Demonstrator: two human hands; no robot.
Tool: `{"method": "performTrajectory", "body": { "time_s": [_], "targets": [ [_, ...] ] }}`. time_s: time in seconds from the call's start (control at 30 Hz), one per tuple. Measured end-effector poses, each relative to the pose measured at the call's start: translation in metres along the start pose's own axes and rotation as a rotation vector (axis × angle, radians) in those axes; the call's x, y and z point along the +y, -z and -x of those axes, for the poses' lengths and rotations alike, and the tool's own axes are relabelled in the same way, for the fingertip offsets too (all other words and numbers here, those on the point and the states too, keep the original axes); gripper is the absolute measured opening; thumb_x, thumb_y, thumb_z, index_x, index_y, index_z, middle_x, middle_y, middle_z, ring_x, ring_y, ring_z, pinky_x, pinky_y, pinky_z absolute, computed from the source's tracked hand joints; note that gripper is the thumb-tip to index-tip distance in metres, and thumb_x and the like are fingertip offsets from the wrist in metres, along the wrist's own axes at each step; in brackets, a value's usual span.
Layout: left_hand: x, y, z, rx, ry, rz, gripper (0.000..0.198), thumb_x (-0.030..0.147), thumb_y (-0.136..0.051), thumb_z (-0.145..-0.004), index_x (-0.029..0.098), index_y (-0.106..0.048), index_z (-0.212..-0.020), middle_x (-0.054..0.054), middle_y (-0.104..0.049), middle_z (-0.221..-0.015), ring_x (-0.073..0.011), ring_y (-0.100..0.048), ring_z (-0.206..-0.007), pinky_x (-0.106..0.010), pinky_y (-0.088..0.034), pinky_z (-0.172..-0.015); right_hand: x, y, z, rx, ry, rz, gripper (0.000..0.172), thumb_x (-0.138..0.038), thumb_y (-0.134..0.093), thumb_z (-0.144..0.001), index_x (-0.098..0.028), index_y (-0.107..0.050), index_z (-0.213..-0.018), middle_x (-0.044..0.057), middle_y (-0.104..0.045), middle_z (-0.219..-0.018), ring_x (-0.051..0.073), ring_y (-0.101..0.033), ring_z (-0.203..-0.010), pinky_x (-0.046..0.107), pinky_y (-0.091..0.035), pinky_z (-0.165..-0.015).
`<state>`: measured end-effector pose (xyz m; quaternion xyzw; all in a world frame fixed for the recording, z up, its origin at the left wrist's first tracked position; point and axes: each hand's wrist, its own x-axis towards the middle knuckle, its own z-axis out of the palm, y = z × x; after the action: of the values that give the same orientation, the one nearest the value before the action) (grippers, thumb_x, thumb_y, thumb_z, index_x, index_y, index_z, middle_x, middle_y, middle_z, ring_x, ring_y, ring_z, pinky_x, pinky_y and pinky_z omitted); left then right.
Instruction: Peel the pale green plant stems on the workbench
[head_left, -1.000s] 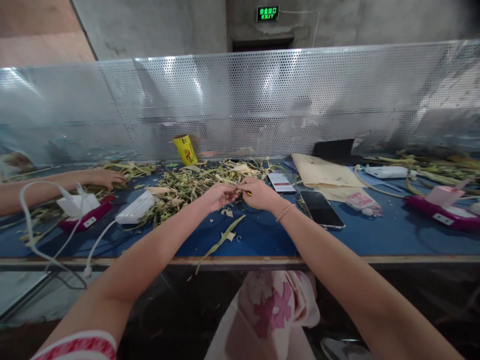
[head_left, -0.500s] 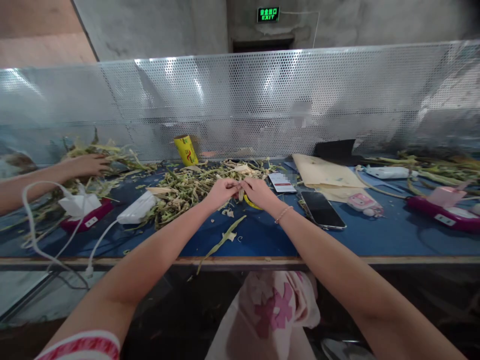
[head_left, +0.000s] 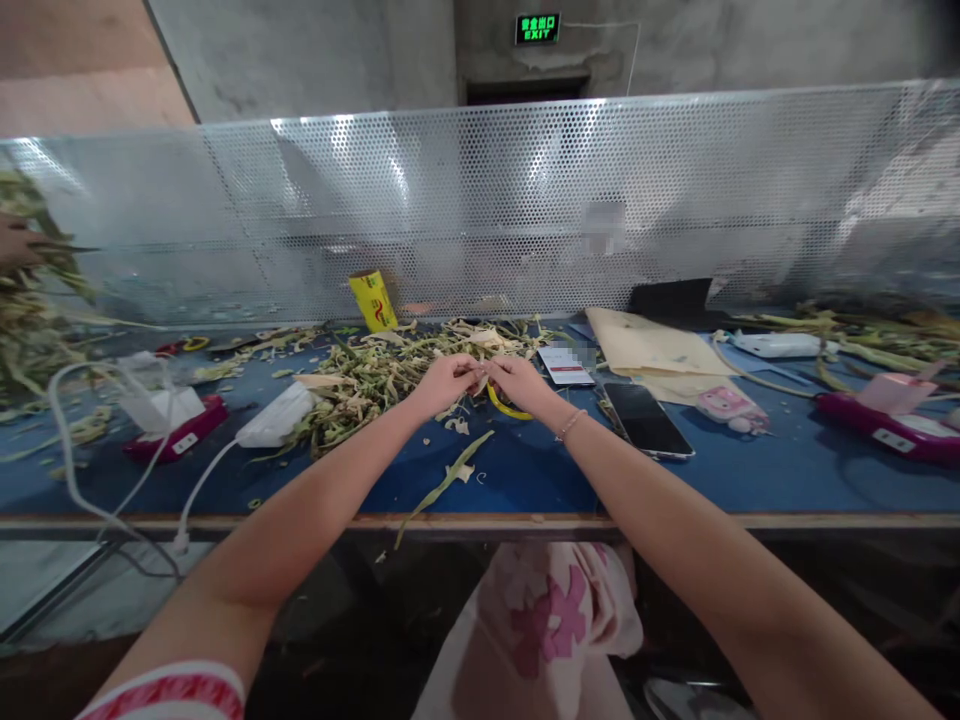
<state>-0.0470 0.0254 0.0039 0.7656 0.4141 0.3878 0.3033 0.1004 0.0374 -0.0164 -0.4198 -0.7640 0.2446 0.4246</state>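
Observation:
My left hand (head_left: 444, 382) and my right hand (head_left: 514, 381) meet over the blue table (head_left: 525, 470), fingers pinched together on a small pale piece of plant husk (head_left: 480, 378). A yellow loop (head_left: 504, 405) hangs under my right hand. Just behind my hands lies a pile of green and pale stalks and husks (head_left: 382, 372). A long green strip (head_left: 444, 480) lies in front, reaching the table's edge.
A black phone (head_left: 645, 418), a card (head_left: 564, 364) and brown envelopes (head_left: 645, 348) lie to the right. White chargers (head_left: 271, 416) and cables sit on the left. A co-worker's hand (head_left: 15, 245) lifts a bundle of stalks at far left. A perforated metal screen (head_left: 525, 200) backs the table.
My hands shifted slightly forward toward the pile, still pinched together. The co-worker's hand gathered stalks off the table and raised them up to the far left.

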Motion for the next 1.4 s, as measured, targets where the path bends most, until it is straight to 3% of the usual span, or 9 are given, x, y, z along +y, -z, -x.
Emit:
{"method": "performTrajectory", "body": {
  "time_s": [0.17,0.27,0.5,0.7,1.03,1.23,1.4],
  "targets": [
    [-0.004,-0.001,-0.002,-0.01,-0.059,-0.007,0.018,0.032,-0.055,-0.071,0.016,-0.051,-0.063,0.002,-0.053,-0.055,-0.0102,-0.049,-0.053,-0.021,-0.038,-0.057,0.001,-0.003,-0.002,-0.058,-0.14,-0.299,0.031,-0.038,-0.044,-0.076,-0.018,-0.039,-0.054,-0.006,-0.038,-0.043,0.007,-0.036,-0.038,0.02,-0.03,-0.042],
    [-0.007,-0.001,-0.002,-0.026,-0.046,0.004,0.021,0.034,-0.054,-0.072,0.016,-0.05,-0.062,0.001,-0.053,-0.055,-0.0102,-0.048,-0.052,-0.022,-0.037,-0.056,0.001,-0.002,-0.001,-0.062,-0.144,-0.347,0.033,-0.04,-0.047,-0.074,-0.018,-0.038,-0.052,-0.006,-0.037,-0.041,0.006,-0.035,-0.037,0.02,-0.029,-0.041],
    [-0.009,-0.008,-0.001,-0.1,0.066,0.343,0.026,0.035,-0.058,-0.07,0.015,-0.047,-0.058,0.002,-0.049,-0.053,-0.0079,-0.045,-0.05,-0.021,-0.036,-0.054,-0.002,0.001,0.001,-0.034,-0.089,-0.322,0.032,-0.038,-0.045,-0.074,-0.019,-0.035,-0.05,-0.007,-0.036,-0.04,0.006,-0.034,-0.037,0.02,-0.027,-0.042],
    [-0.003,-0.013,0.002,-0.021,0.274,0.702,0.02,0.029,-0.06,-0.07,0.012,-0.051,-0.061,0.001,-0.048,-0.053,-0.0081,-0.048,-0.051,-0.02,-0.038,-0.051,-0.005,0.005,0.002,-0.034,0.0,-0.184,0.037,-0.046,-0.045,-0.073,-0.018,-0.038,-0.051,-0.005,-0.036,-0.042,0.007,-0.033,-0.043,0.021,-0.026,-0.044],
    [0.002,-0.011,0.004,-0.061,0.426,0.748,0.021,0.02,-0.052,-0.075,0.012,-0.051,-0.056,0.0,-0.048,-0.046,-0.0068,-0.043,-0.042,-0.019,-0.035,-0.045,-0.001,-0.001,0.001,-0.022,0.106,-0.11,0.028,-0.037,-0.045,-0.073,-0.018,-0.038,-0.053,-0.005,-0.037,-0.047,0.008,-0.034,-0.049,0.021,-0.027,-0.049],
    [0.004,-0.011,0.003,-0.011,0.38,0.739,0.011,0.015,-0.056,-0.067,0.011,-0.054,-0.057,0.0,-0.049,-0.048,-0.0075,-0.045,-0.046,-0.019,-0.035,-0.046,-0.005,0.002,0.003,0.002,0.1,-0.092,0.027,-0.034,-0.046,-0.073,-0.018,-0.039,-0.053,-0.006,-0.035,-0.048,0.008,-0.033,-0.049,0.021,-0.027,-0.051],
    [-0.001,-0.01,0.001,-0.033,0.212,0.574,0.012,0.018,-0.058,-0.062,0.011,-0.052,-0.054,0.0,-0.05,-0.05,-0.008,-0.047,-0.05,-0.02,-0.037,-0.051,-0.004,0.002,0.001,0.011,0.072,-0.104,0.026,-0.033,-0.045,-0.073,-0.018,-0.041,-0.052,-0.006,-0.036,-0.045,0.008,-0.035,-0.049,0.021,-0.027,-0.05]
  ]
}}
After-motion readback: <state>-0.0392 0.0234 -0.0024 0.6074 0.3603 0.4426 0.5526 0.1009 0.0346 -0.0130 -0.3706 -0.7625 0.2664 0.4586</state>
